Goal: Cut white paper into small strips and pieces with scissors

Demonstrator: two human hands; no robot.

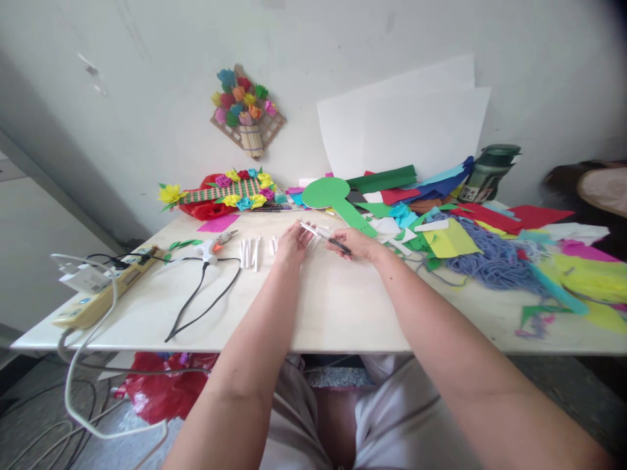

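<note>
Scissors (337,245) with dark handles are held in my right hand (360,243), the blades pointing left toward my other hand. My left hand (292,243) is closed in a pinch around a thin white stick near the blade tips; most of the stick is hidden by the fingers. Left of that hand, several short white paper sticks (249,254) stand in a loose row on the table. A few more white pieces (273,246) lie right beside my left fingers. Behind my hands is a green paper cutout (327,194), round with a long strip.
A glue gun (210,249) and its black cord lie at left, near a power strip (102,294). Colored paper scraps, blue-grey yarn (490,254) and a dark green bottle (490,173) crowd the right. A flower-decorated craft (223,192) lies at the back against the wall.
</note>
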